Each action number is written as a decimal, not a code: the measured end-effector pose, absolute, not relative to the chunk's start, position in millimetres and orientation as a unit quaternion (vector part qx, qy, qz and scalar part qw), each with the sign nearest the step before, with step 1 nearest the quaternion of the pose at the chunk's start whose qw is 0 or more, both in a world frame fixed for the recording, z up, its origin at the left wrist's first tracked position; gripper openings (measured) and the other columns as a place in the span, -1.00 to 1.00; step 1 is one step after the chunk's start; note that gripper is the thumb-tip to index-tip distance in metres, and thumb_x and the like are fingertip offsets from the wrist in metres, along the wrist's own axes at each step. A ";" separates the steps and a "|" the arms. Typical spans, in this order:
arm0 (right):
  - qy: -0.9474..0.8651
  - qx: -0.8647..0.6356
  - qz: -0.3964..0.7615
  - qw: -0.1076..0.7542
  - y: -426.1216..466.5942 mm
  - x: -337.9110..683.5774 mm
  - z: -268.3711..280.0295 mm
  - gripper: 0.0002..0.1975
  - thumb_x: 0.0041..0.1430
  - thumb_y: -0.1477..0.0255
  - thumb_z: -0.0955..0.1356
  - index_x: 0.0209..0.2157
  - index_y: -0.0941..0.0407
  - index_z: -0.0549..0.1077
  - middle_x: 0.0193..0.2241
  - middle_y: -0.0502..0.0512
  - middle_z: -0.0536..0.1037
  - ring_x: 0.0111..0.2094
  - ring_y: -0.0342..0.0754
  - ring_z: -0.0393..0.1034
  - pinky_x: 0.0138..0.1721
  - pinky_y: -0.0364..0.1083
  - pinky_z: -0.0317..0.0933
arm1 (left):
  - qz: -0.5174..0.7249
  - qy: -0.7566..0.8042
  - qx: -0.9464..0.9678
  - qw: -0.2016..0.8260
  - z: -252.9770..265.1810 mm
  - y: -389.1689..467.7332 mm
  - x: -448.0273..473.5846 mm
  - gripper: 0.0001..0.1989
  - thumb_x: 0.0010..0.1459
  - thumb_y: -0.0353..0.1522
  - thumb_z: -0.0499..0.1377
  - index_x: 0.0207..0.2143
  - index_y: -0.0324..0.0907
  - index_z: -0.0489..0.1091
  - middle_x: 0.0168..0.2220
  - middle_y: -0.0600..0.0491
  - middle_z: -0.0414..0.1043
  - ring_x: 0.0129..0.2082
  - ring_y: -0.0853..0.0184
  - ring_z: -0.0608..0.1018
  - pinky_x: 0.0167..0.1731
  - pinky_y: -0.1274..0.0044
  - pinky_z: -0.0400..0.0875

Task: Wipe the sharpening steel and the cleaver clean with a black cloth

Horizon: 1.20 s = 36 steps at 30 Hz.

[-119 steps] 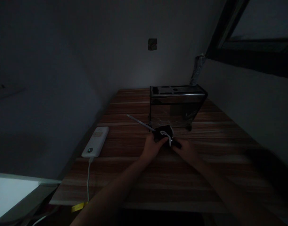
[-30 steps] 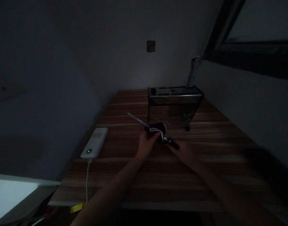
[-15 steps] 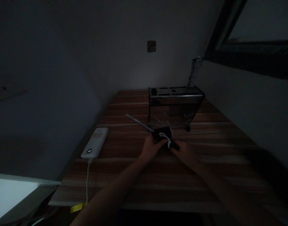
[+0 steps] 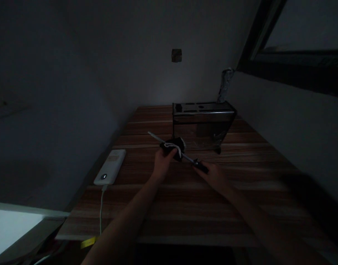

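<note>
In dim light, my right hand (image 4: 213, 175) is closed round the black handle of a sharpening steel (image 4: 188, 158), a long thin metal rod pointing up and to the left. My left hand (image 4: 163, 160) grips a black cloth (image 4: 173, 144) with a white edge, folded round the middle of the rod. The rod's tip sticks out beyond the cloth on the left. Bare rod shows between the cloth and the handle. Behind my hands stands a knife block (image 4: 203, 110) with slots and a round hole in its metal top.
A white power bank (image 4: 110, 167) with a lit display lies at the left of the wood-grain table (image 4: 169, 213). Its pale cable (image 4: 101, 213) runs over the front edge near a yellow tag (image 4: 88, 242). A wrapped, crinkled item (image 4: 225, 84) rises behind the block's right end.
My left hand has slid the cloth up the rod, away from the handle, baring the stretch beside it. My right hand stays on the handle. The view has shifted slightly.
</note>
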State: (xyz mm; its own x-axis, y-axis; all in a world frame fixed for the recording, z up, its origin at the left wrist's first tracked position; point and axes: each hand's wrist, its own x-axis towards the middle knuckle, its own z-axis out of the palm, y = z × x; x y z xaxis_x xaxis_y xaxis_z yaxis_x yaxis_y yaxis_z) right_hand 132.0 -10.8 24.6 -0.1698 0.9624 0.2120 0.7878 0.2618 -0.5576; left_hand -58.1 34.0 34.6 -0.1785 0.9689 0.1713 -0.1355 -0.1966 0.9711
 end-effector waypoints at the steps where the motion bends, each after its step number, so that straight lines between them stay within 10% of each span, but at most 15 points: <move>1: -0.749 -0.584 0.162 0.269 -10.7 132.0 24.7 -0.69 0.06 0.18 0.22 -0.37 0.08 0.46 -0.53 0.04 0.52 -0.49 -0.07 0.40 -0.51 -0.18 0.13 | 0.632 0.453 0.452 0.437 34.4 36.6 -61.3 -0.69 -0.17 -0.26 0.25 -0.35 -0.26 0.41 -0.33 0.01 0.48 -0.28 0.30 0.49 -0.23 0.51 0.33; 36: -0.771 -0.572 0.157 0.232 -11.1 132.6 25.0 -0.75 0.09 0.25 0.22 -0.38 0.07 0.46 -0.45 0.04 0.54 -0.43 -0.06 0.42 -0.47 -0.18 0.14 | 0.766 0.386 0.296 0.420 39.6 54.6 -88.6 -0.68 -0.13 -0.24 0.24 -0.30 -0.20 0.38 -0.24 0.06 0.45 -0.20 0.36 0.47 -0.19 0.56 0.30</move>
State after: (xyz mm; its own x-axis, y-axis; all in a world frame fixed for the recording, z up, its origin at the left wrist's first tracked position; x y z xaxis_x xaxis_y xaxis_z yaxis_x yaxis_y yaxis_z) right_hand 132.6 -11.1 25.0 -0.2373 0.9551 0.1774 0.8096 0.2954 -0.5073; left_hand -88.6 54.6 39.6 -0.4720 0.8721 0.1294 -0.4142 -0.3489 0.8407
